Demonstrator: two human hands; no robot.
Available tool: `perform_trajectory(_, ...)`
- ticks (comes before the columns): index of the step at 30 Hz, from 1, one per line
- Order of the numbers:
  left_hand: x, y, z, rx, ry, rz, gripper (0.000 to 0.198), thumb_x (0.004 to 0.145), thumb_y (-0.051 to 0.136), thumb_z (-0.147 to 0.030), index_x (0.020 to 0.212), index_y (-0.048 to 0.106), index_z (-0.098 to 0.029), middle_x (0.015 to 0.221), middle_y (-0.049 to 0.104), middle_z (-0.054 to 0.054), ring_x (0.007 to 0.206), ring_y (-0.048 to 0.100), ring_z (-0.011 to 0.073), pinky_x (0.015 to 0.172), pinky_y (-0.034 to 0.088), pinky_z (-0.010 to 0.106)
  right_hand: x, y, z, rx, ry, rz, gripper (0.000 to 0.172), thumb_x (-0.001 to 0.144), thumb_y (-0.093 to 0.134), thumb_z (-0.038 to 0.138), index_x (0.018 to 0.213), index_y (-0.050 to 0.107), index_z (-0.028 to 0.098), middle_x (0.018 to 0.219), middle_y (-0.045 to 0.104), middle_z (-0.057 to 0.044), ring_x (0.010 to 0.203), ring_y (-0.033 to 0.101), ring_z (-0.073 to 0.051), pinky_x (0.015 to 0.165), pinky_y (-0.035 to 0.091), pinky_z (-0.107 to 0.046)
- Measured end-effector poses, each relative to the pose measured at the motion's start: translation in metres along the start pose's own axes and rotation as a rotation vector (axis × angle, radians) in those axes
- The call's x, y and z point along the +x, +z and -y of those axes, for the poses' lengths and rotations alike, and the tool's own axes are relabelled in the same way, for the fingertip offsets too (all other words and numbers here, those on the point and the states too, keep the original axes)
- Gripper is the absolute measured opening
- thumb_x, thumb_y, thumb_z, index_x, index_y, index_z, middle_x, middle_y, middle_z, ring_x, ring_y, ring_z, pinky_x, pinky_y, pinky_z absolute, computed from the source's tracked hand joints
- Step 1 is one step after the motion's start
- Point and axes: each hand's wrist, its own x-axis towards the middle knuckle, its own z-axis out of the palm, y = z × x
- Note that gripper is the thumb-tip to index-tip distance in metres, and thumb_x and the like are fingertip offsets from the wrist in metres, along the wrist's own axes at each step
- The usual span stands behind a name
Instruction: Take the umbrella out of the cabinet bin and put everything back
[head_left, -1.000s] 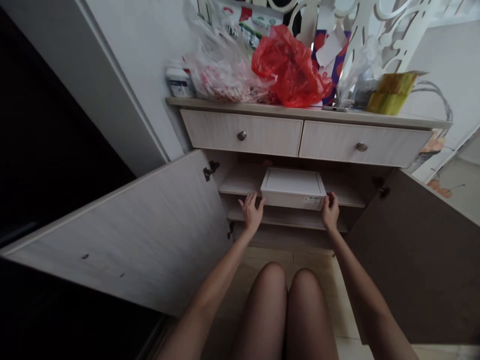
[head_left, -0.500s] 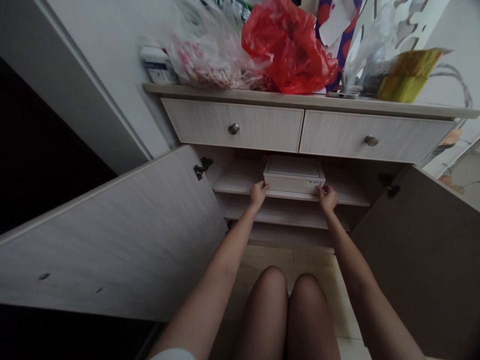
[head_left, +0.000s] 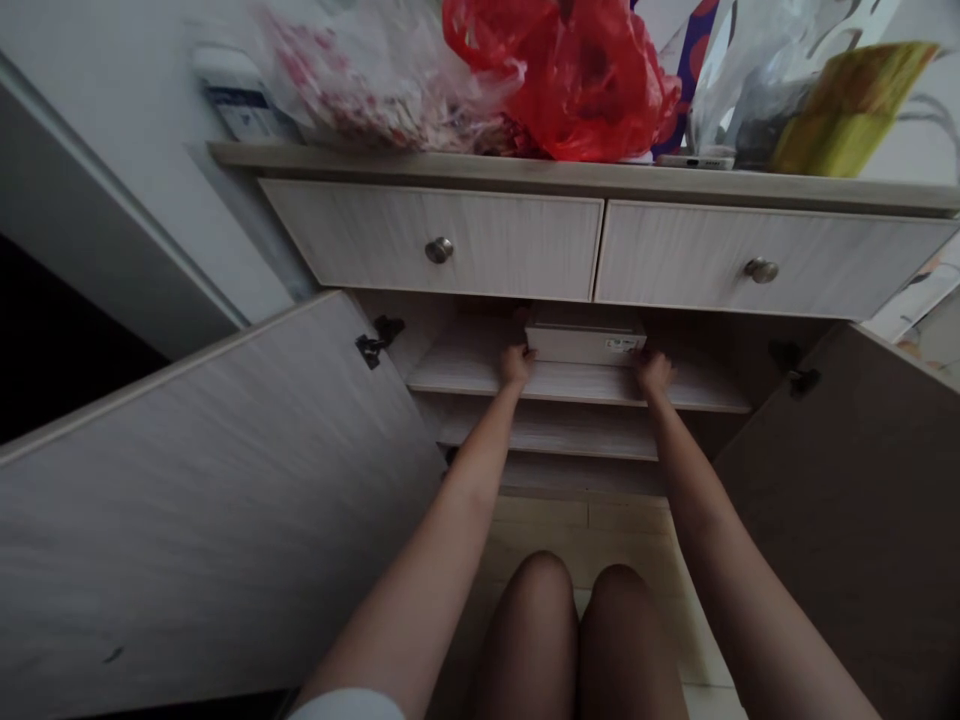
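Observation:
A white shoebox-like box (head_left: 570, 345) with a small label at its front right lies on the upper shelf (head_left: 465, 372) of the cabinet. My left hand (head_left: 516, 366) grips its front left corner, fingers curled at the side. At the front right corner, my right hand (head_left: 655, 375) holds the box with bent fingers, partly hidden from view. The rear of the box is in shadow under the drawers.
Both cabinet doors, left (head_left: 225, 500) and right (head_left: 847, 500), stand swung outward beside my arms. Above are two drawers with round knobs (head_left: 439, 250). The cabinet top carries a red plastic bag (head_left: 585, 85), a clear bag (head_left: 390, 90), a white bottle (head_left: 244, 95) and a yellow packet (head_left: 847, 110).
The box has slid deeper into the shelf, away from me, with both hands following at its corners. My view has shifted closer to the cabinet.

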Motion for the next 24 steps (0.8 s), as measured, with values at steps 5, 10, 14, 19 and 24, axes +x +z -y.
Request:
perform_trajectory(5, 0.013, 0.008, 0.002, 0.053, 0.028, -0.023, 0.012, 0.086, 0.065, -0.021, 0.075, 0.068, -0.016, 0.095, 0.072, 0.016, 0.108, 0.063, 0.0308, 0.081, 0.043, 0.031, 0.01, 0.008, 0.002, -0.015, -0.001, -0.019, 0.041, 0.095, 0.054, 0.045, 0.112, 0.074, 0.014, 0.108, 0.072, -0.022, 0.107, 0.067, -0.033, 0.097, 0.044, -0.049)
perform_trajectory(10, 0.016, 0.012, 0.004, 0.045, 0.01, -0.043, 0.01, 0.085, 0.066, -0.024, 0.079, 0.069, -0.016, 0.099, 0.073, 0.016, 0.112, 0.062, 0.0306, 0.083, 0.045, 0.031, 0.02, 0.012, 0.003, -0.038, 0.02, 0.005, 0.042, 0.096, 0.051, 0.045, 0.11, 0.074, 0.013, 0.108, 0.072, -0.023, 0.108, 0.067, -0.035, 0.099, 0.044, -0.051)
perform_trajectory(14, 0.013, 0.008, -0.006, 0.007, -0.049, -0.033, 0.007, 0.084, 0.066, -0.02, 0.08, 0.07, -0.015, 0.097, 0.073, 0.016, 0.11, 0.064, 0.0295, 0.083, 0.046, 0.031, 0.023, 0.009, 0.002, 0.012, 0.025, 0.061, 0.046, 0.095, 0.05, 0.048, 0.11, 0.073, 0.011, 0.11, 0.071, -0.025, 0.111, 0.065, -0.037, 0.102, 0.04, -0.055)
perform_trajectory(19, -0.03, -0.009, -0.017, -0.092, -0.056, -0.058, 0.017, 0.085, 0.066, -0.026, 0.098, 0.07, -0.016, 0.106, 0.073, 0.015, 0.111, 0.065, 0.0269, 0.088, 0.049, 0.03, -0.037, -0.004, -0.02, 0.405, -0.086, -0.041, 0.057, 0.093, 0.046, 0.052, 0.131, 0.058, 0.01, 0.126, 0.065, -0.022, 0.119, 0.061, -0.03, 0.104, 0.042, -0.047)
perform_trajectory(24, -0.164, -0.053, 0.044, -0.281, -0.05, -0.207, 0.024, 0.09, 0.056, -0.045, 0.087, 0.068, -0.025, 0.099, 0.075, 0.009, 0.107, 0.067, 0.0246, 0.091, 0.054, 0.033, -0.175, -0.04, -0.104, 0.684, -0.188, -0.29, 0.046, 0.088, 0.054, 0.06, 0.1, 0.066, 0.017, 0.098, 0.072, -0.013, 0.093, 0.067, -0.025, 0.09, 0.051, -0.04)
